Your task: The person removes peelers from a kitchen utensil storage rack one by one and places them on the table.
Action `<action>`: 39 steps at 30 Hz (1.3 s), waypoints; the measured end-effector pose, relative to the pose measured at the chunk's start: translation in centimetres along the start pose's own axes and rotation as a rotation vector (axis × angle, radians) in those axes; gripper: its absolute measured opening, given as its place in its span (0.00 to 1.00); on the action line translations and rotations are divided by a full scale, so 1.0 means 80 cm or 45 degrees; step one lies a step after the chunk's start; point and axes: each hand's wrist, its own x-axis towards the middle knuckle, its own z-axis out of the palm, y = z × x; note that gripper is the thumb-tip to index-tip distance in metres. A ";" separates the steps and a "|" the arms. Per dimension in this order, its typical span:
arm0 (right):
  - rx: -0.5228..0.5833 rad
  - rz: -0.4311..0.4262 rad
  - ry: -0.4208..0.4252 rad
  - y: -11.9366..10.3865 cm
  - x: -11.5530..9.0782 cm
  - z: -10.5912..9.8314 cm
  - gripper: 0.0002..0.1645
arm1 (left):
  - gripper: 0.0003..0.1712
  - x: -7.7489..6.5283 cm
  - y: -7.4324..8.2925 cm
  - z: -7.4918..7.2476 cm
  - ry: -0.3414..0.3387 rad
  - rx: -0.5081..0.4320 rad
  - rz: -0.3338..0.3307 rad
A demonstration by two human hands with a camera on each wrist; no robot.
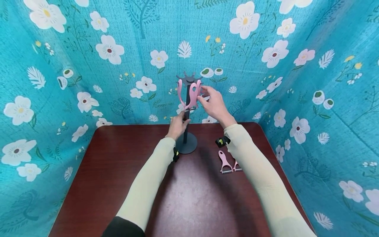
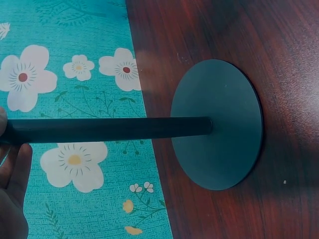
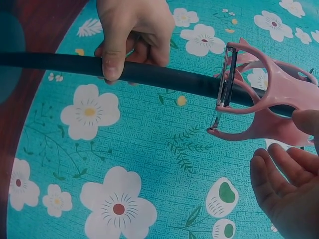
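A dark display stand [image 1: 185,131] with a round base [image 2: 219,164] and a hooked, spoked top [image 1: 189,79] stands upright on the table. My left hand [image 1: 177,126] grips its pole [image 2: 109,129], thumb on one side and fingers round the other; in the right wrist view that left hand [image 3: 137,30] sits below the peelers. Pink peelers hang from the top, a front peeler [image 1: 193,93] and a left peeler [image 1: 180,90] among them, blades downward. My right hand [image 1: 214,103] pinches a pink peeler [image 3: 294,92] at the right side by its handle; its other fingers [image 3: 279,172] curl loosely below. The index finger is hidden in the right wrist view.
Two more pink peelers lie on the reddish-brown table [image 1: 118,171]: one peeler [image 1: 225,163] in full sight, the other peeler [image 1: 237,167] partly behind the right sleeve [image 1: 257,168]. Blue flowered cloth [image 1: 133,42] hangs behind and at both sides.
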 end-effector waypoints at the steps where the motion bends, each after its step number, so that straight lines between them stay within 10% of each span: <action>1: -0.002 0.006 -0.004 0.000 0.001 0.000 0.31 | 0.10 0.000 0.000 0.000 -0.001 -0.004 -0.003; 39: 0.019 0.087 -0.009 0.004 0.008 0.011 0.23 | 0.10 -0.002 -0.002 0.000 0.014 -0.002 0.033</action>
